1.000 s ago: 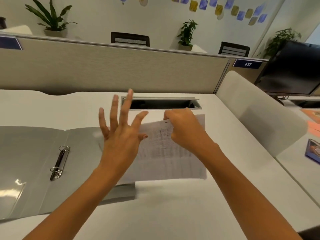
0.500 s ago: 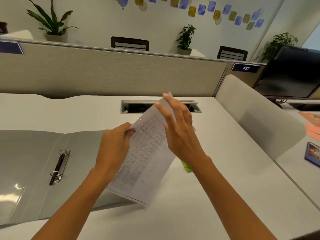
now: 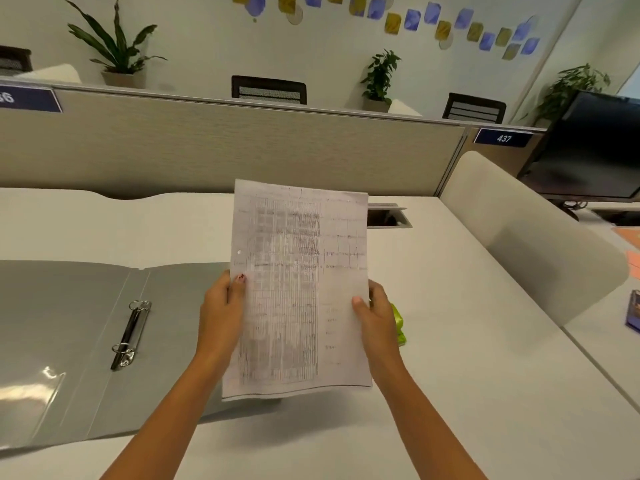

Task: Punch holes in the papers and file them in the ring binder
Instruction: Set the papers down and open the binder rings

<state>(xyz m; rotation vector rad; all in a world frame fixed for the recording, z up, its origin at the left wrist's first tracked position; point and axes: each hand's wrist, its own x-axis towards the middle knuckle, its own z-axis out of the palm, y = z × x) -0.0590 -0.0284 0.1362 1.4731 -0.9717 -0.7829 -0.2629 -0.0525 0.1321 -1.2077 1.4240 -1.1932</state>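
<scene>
Head cam: left hand & right hand each pinch a side edge of the printed sheet, held upright above the desk, w/ grey ring binder lying open at left & a green item partly hidden behind the right hand.

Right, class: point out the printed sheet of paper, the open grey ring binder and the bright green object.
printed sheet of paper (image 3: 298, 289), head view, middle of its printed grid.
open grey ring binder (image 3: 52, 306), head view, bare inside of its left cover.
bright green object (image 3: 398, 325), head view, its visible edge.
</scene>
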